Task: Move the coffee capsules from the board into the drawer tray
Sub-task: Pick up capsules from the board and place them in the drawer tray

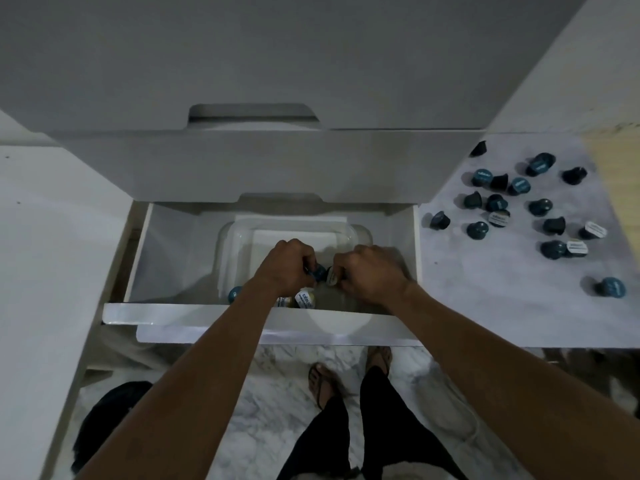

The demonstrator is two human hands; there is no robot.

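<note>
Both hands are inside the open white drawer (pixel 401 258), over a clear plastic tray (pixel 232 237). My left hand (pixel 287 265) is closed around a dark teal coffee capsule (pixel 318 271). My right hand (pixel 370 271) grips a capsule (pixel 331 276) with a pale lid, close beside the teal one. Three more capsules lie in the tray's near end: a teal one (pixel 234 293) and two with white printed lids (pixel 305 298). Several teal capsules (pixel 519 202) are scattered on the marble-patterned board (pixel 485 289) to the right.
A second drawer front (pixel 263 164) with a cut-out handle juts out above the open drawer. White counter surfaces lie to the left (pixel 52 254). A pale wooden strip (pixel 616 174) borders the board's far right. My feet (pixel 322 382) stand on marble floor below, beside a dark object (pixel 104 427).
</note>
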